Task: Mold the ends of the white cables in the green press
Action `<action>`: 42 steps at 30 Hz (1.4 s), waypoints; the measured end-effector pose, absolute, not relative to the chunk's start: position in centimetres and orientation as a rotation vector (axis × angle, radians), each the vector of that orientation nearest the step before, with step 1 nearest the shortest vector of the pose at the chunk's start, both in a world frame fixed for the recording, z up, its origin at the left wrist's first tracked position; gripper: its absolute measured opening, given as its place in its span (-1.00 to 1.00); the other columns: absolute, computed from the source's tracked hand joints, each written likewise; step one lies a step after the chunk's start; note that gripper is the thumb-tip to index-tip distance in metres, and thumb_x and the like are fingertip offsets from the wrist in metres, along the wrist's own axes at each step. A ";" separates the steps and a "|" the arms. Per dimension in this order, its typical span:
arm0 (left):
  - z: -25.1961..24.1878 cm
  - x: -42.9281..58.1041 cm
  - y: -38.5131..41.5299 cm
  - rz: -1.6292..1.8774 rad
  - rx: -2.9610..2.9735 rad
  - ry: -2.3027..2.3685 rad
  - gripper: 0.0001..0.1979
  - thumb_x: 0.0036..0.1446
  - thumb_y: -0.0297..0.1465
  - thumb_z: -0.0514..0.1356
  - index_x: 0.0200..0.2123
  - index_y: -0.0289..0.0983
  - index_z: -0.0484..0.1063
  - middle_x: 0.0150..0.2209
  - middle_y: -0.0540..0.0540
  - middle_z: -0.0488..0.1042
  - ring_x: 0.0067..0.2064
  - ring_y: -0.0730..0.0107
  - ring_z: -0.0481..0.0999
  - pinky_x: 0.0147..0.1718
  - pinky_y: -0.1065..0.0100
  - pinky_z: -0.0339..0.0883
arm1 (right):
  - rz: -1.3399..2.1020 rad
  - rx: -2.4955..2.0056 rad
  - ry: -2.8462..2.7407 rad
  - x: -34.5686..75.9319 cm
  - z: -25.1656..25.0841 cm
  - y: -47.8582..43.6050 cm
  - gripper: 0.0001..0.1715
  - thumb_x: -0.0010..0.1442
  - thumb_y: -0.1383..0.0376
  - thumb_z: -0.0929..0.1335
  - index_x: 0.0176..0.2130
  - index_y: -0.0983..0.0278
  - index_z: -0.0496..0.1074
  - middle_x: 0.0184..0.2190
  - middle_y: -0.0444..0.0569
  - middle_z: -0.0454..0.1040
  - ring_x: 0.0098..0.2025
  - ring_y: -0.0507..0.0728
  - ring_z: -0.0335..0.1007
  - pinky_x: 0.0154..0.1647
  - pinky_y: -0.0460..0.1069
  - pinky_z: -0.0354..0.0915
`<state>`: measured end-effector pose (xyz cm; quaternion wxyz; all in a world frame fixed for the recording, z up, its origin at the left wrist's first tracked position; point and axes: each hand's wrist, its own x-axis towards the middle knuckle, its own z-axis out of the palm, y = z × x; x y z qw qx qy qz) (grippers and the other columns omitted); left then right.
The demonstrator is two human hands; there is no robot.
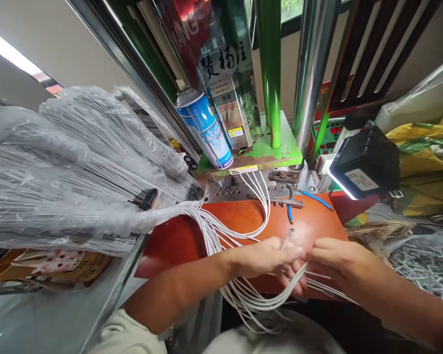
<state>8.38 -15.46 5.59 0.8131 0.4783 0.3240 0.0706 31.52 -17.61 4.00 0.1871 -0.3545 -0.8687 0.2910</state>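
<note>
My left hand (266, 258) closes around a bunch of thin white wires (243, 300) above the orange-red wooden worktop (239, 216). My right hand (339, 260) sits close beside it, fingertips reaching towards the left fingers. Several wires run out beneath it to the right. A small blurred metal piece (290, 233) shows just above the fingers, and I cannot tell what it is. The wires stretch back to a large plastic-wrapped wire bundle (77, 167) on the left, and some loop up to the metal die plate (251, 189).
A green press with chrome columns (312, 73) rises behind the plate. Blue-handled pliers (290, 206) lie on the plate, and a blue-and-white spray can (205, 128) stands behind it. To the right are a black boxy device (367, 164), a yellow sack (421, 162) and loose wire pieces (428, 265).
</note>
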 end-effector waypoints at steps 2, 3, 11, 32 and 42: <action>3.9 8.2 -15.6 0.145 0.828 0.671 -0.43 0.22 0.11 0.25 -0.14 -0.33 0.47 -0.55 0.09 0.28 -0.61 0.60 0.22 -0.61 0.52 0.15 | 1.063 -1.086 -2.295 32.2 3.4 -16.2 -0.62 0.44 0.10 0.27 -0.31 0.19 0.54 -0.40 -0.05 0.51 -0.39 0.07 0.42 -0.37 -0.05 0.31; 3.3 7.8 -15.6 0.143 0.782 0.659 -0.47 0.22 0.05 0.29 -0.11 -0.33 0.47 -0.57 0.14 0.20 -0.64 0.65 0.10 -0.65 0.55 0.04 | 1.195 -1.139 -2.158 32.3 3.1 -15.8 -0.65 0.43 0.06 0.29 -0.21 0.18 0.56 -0.32 -0.02 0.55 -0.31 0.10 0.47 -0.30 -0.04 0.37; 1.6 8.0 -12.4 0.360 0.745 0.814 -0.54 0.05 -0.08 0.45 -0.26 -0.32 0.41 -0.53 0.10 0.29 -0.62 0.66 0.19 -0.65 0.56 0.07 | 1.223 -1.098 -1.641 26.5 1.3 -11.7 -0.47 0.50 -0.01 0.15 0.16 0.20 0.44 0.09 0.07 0.52 0.09 0.21 0.48 0.11 0.13 0.44; 0.5 9.3 -12.3 0.391 1.132 1.089 -0.53 0.21 0.03 0.23 -0.33 -0.32 0.40 -0.56 0.01 0.42 -0.64 0.53 0.38 -0.68 0.53 0.19 | 0.373 -1.471 -2.094 29.3 -3.6 -16.7 -0.69 0.51 0.15 0.18 -0.08 0.19 0.44 -0.31 -0.13 0.54 -0.38 0.12 0.46 -0.38 0.04 0.12; -0.1 10.0 -12.5 0.465 1.075 1.148 -0.56 0.20 -0.02 0.22 -0.34 -0.34 0.44 -0.61 0.09 0.31 -0.68 0.64 0.18 -0.70 0.55 0.01 | 0.316 -1.430 -2.126 29.2 -3.6 -16.4 -0.69 0.51 0.16 0.18 -0.11 0.20 0.45 -0.37 -0.11 0.52 -0.44 0.11 0.42 -0.42 0.04 0.04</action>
